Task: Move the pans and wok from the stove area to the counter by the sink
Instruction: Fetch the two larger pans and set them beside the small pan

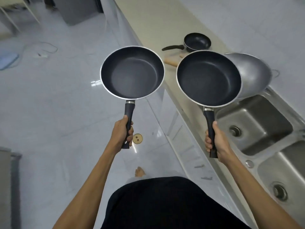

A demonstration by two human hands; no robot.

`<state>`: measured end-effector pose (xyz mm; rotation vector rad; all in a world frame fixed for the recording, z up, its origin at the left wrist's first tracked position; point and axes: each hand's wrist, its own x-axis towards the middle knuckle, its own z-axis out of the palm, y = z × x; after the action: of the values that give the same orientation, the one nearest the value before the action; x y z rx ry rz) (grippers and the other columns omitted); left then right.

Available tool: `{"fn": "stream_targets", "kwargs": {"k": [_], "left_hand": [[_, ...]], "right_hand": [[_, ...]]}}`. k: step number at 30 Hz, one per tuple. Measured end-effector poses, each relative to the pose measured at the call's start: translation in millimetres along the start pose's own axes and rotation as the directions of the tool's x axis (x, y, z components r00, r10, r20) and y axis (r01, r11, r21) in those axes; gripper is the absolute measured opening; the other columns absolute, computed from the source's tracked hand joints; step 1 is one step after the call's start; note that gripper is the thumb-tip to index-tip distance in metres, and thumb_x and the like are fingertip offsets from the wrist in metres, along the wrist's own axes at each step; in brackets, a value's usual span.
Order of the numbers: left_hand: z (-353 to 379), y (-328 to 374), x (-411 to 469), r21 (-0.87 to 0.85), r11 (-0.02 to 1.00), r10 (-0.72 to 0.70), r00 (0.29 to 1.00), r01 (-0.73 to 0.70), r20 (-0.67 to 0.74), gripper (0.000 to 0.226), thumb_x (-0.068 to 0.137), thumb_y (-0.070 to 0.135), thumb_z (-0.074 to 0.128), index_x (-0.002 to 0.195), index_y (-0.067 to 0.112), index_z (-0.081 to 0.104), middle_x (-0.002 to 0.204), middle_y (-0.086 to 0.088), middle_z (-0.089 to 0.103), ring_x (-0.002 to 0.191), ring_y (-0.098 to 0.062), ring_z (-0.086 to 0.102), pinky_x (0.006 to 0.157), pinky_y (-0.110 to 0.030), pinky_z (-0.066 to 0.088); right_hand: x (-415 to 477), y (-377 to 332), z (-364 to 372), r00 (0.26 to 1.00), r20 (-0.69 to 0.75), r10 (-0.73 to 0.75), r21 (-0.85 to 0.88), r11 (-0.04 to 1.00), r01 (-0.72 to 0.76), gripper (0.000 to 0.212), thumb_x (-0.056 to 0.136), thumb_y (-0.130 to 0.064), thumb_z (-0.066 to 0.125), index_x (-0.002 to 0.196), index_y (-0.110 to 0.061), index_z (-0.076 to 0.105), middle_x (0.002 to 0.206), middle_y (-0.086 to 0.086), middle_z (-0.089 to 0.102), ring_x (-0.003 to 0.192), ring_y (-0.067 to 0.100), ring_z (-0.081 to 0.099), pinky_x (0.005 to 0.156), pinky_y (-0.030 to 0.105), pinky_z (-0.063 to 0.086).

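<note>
Mid-transfer: the left hand and the right hand each wrap closed fingers round the handle of a frying pan, the left pan over the floor, the right pan above the counter edge. A wok and a small saucepan rest on the counter beside the sink, apparently delivered; both carried pans remain to be set down.

A steel double sink is set into the pale surface. Beyond the sink on the surface lies a wooden handle. Left of the sink, the glossy floor shows a round drain cover and a loose cable.
</note>
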<state>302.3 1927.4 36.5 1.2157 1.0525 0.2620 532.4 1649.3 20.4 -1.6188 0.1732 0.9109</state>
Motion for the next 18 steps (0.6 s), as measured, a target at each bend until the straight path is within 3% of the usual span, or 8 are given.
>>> {"fn": "stream_targets", "kwargs": {"k": [8, 18], "left_hand": [[-40.7, 91.6, 150.7, -0.029, 1.000, 0.002, 1.000, -0.001, 0.031, 0.046, 0.107, 0.045, 0.029, 0.089, 0.009, 0.053, 0.053, -0.002, 0.045, 0.036, -0.015, 0.037, 0.035, -0.024, 0.041], [-51.0, 215.8, 376.1, 0.029, 0.999, -0.029, 0.998, 0.028, 0.053, 0.045, 0.106, 0.045, 0.031, 0.088, 0.010, 0.052, 0.051, 0.000, 0.045, 0.034, -0.014, 0.037, 0.035, -0.025, 0.041]], "right_hand": [[95.7, -72.3, 111.0, 1.000, 0.014, -0.009, -0.013, 1.000, 0.009, 0.060, 0.097, -0.068, 0.041, 0.072, -0.016, 0.052, 0.050, 0.002, 0.041, 0.036, 0.016, 0.035, 0.037, 0.026, 0.033], [285.2, -201.7, 232.8, 1.000, -0.012, 0.004, 0.048, 0.999, -0.004, 0.058, 0.094, -0.070, 0.046, 0.070, -0.017, 0.050, 0.049, 0.001, 0.039, 0.034, 0.017, 0.034, 0.035, 0.024, 0.032]]}}
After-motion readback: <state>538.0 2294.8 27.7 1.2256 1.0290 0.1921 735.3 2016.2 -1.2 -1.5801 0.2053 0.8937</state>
